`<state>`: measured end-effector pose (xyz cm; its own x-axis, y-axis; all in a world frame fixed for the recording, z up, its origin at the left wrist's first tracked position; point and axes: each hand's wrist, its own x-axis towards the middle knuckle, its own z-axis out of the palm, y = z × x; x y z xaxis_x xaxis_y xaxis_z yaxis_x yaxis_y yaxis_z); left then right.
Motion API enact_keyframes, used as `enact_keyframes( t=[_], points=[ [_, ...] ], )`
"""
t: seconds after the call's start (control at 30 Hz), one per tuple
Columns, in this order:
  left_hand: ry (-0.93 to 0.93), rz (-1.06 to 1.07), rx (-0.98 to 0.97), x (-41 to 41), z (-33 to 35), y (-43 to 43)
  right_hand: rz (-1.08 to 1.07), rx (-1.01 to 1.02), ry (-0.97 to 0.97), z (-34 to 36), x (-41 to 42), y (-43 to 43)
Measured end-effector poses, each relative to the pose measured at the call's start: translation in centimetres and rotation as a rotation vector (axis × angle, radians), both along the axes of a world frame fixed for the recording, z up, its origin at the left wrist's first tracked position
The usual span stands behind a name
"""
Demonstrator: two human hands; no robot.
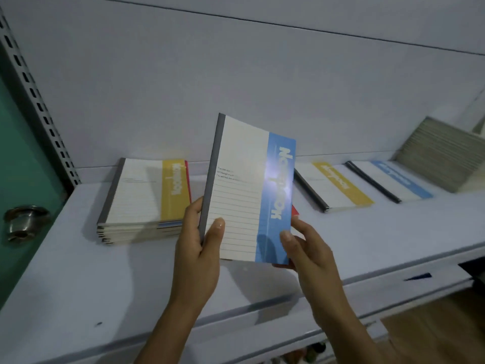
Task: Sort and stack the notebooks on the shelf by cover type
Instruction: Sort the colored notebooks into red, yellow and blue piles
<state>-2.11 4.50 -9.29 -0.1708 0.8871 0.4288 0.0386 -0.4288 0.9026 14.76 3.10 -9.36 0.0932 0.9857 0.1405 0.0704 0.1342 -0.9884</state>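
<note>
The left hand [199, 245] and right hand [307, 256] are gripping the blue-banded notebook [244, 195] by its lower corners, upright above the shelf [78, 271]. It is hiding most of a red-edged notebook [295, 210] behind; glare is obscuring its title.

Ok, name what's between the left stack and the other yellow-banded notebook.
In the head view, the blue-banded notebook, held by the left hand and right hand, fills that gap.

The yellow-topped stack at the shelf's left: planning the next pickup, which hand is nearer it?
Left. The left hand grips the blue notebook at its spine side, just right of the yellow-topped stack; the right hand grips its opposite edge, farther right.
</note>
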Motion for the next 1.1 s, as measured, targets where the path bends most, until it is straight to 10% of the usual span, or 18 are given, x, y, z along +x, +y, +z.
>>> enact_keyframes(
  t=[0.5, 0.87, 1.1],
  points=[
    [0.446, -0.150, -0.126, 20.9, -1.0, -6.6, -0.376, 0.105, -0.177, -1.8, 20.3, -10.7],
    [-0.039, -0.405, -0.242, 35.9, -1.1, -9.3, -0.506, 0.148, -0.177, -0.6, 35.6, -14.4],
    [-0.032, -0.329, -0.320, 39.5, -2.5, -5.3, -0.521, 0.049, -0.040, -2.4, 39.4, -8.8]
  ],
)
